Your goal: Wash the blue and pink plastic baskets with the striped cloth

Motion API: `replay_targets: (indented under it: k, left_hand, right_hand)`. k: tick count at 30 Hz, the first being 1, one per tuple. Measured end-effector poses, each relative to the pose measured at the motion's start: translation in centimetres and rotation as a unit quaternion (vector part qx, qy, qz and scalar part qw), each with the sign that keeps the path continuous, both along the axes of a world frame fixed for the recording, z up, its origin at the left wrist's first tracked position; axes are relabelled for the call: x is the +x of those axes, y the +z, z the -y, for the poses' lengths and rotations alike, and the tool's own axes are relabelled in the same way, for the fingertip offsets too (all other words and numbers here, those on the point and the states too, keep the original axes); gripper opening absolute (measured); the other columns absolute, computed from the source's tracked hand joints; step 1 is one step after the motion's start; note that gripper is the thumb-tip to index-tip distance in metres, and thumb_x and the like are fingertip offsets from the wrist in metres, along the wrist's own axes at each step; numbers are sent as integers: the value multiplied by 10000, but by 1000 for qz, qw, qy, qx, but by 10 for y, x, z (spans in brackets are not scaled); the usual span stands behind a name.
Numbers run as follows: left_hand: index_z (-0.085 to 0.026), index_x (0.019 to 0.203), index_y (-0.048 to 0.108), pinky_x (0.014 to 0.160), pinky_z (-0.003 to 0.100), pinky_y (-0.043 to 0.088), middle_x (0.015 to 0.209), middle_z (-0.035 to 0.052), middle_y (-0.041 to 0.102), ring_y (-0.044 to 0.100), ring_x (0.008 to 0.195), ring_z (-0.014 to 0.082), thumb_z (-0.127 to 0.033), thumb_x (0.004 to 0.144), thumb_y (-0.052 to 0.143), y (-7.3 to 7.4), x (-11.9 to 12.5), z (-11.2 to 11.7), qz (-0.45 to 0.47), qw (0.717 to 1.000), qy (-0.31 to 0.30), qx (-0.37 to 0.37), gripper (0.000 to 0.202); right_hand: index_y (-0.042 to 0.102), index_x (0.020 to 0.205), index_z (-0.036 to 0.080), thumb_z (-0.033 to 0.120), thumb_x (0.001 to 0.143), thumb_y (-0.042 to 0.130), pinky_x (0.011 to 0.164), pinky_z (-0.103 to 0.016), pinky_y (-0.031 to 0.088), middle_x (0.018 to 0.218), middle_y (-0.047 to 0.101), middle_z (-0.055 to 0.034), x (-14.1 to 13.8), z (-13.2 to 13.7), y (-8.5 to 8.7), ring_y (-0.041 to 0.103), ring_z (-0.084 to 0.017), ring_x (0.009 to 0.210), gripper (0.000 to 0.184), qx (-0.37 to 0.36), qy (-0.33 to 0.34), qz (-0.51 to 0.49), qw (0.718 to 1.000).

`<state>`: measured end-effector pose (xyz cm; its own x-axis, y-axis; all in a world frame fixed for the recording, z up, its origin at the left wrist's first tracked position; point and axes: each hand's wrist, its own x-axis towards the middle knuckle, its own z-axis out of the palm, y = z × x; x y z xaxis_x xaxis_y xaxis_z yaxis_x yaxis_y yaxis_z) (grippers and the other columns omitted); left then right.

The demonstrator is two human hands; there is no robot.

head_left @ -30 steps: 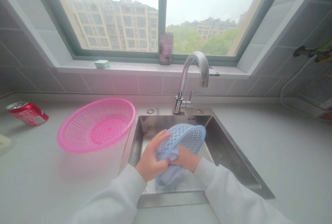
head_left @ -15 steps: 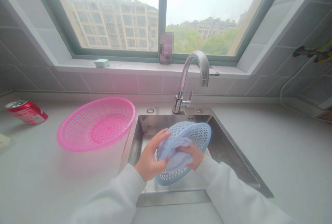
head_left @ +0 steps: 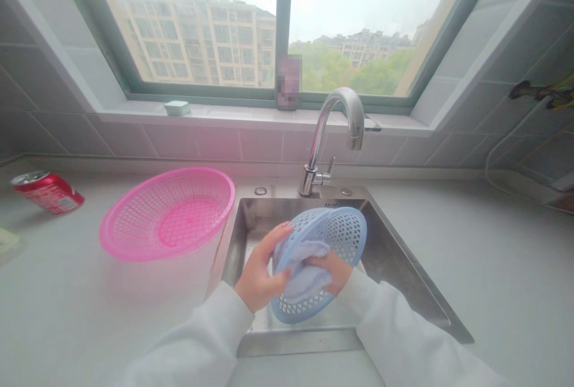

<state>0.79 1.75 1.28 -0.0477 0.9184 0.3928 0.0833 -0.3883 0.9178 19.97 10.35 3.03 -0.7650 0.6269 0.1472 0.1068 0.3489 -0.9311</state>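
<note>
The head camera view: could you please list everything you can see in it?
Stainless steel sink: one, silver, set in the counter
Blue plastic basket: one, light blue, tilted above the sink
Cloth: one, pale blue, inside that basket
Pink plastic basket: one, pink, on the counter left of the sink
Drink can: one, red, on its side at the counter's left
Faucet: one, chrome, behind the sink
Small box: one, pale green, on the windowsill
Pixelated object: one, colour unclear, on the windowsill
Left hand: one, white sleeve, on the basket's rim
Right hand: one, white sleeve, against the cloth
</note>
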Motion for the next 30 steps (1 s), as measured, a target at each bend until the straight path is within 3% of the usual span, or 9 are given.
replay_targets:
  k: [2, 5, 9, 13, 15, 20, 25, 30]
  left_hand:
    - [-243, 1454, 615, 1272, 616, 317, 1612, 133, 524, 434, 1523, 422, -369, 776, 744, 0, 0, 0, -4, 1000, 6, -9, 702]
    - [-253, 1437, 641, 1284, 611, 293, 1626, 124, 511, 419, 1534, 419, -368, 768, 754, 1, -2, 0, -29, 999, 15, -5, 689]
    - [-271, 1450, 632, 1282, 621, 293, 1618, 114, 523, 414, 1539, 416, -377, 784, 746, 1, -3, 0, -28, 1000, 13, -2, 685]
    - [-255, 1453, 628, 1283, 616, 297, 1617, 126, 522, 437, 1523, 418, -410, 796, 752, -1, -3, -1, -20, 1000, 14, -15, 687]
    - [-252, 1450, 633, 1286, 601, 302, 1625, 125, 513, 432, 1529, 412, -426, 799, 758, 0, -3, -1, -30, 999, 15, -13, 685]
    - [-236, 1470, 614, 1269, 595, 339, 1604, 135, 539, 450, 1519, 406, -433, 811, 744, 5, -4, 1, -35, 999, 19, -2, 700]
    - [-258, 1456, 642, 1274, 609, 320, 1636, 120, 503, 424, 1539, 409, -331, 778, 724, 6, -5, 1, -80, 996, 28, -5, 687]
    - [-258, 1460, 642, 1264, 614, 333, 1633, 121, 508, 424, 1539, 407, -281, 741, 714, 6, -5, 0, -90, 996, 19, -3, 722]
  right_hand:
    - [787, 1176, 253, 405, 821, 770, 1212, -572, 447, 1245, 790, -103, -5, 1, -3, 688, -365, 1268, 386, -39, 24, 19, 999]
    - [772, 1223, 232, 405, 777, 803, 1240, -567, 410, 1335, 757, -113, -7, 1, -5, 646, -373, 1329, 479, -51, 5, 18, 999]
    - [794, 1185, 303, 419, 840, 758, 1286, -511, 350, 1474, 681, -40, -2, 0, -1, 514, -325, 1476, 366, -26, -1, -18, 999]
    - [798, 1155, 277, 395, 797, 791, 1224, -533, 442, 1289, 780, -53, -7, 2, 1, 650, -350, 1323, 378, -59, 26, -10, 998]
    - [792, 1158, 268, 397, 752, 835, 1212, -529, 458, 1237, 796, -65, -8, 4, 1, 677, -368, 1282, 428, -89, 9, -12, 996]
    - [751, 1243, 264, 507, 851, 737, 1247, -486, 416, 1358, 741, -86, -4, 6, -1, 594, -349, 1402, 461, -131, -59, -58, 988]
    - [770, 1169, 234, 423, 654, 897, 1229, -579, 416, 1266, 783, -111, -12, 7, -1, 661, -399, 1297, 564, -116, -35, -10, 993]
    - [785, 1136, 233, 497, 776, 818, 1229, -591, 411, 1255, 796, -99, -13, 10, 1, 655, -384, 1319, 448, -173, -46, -60, 982]
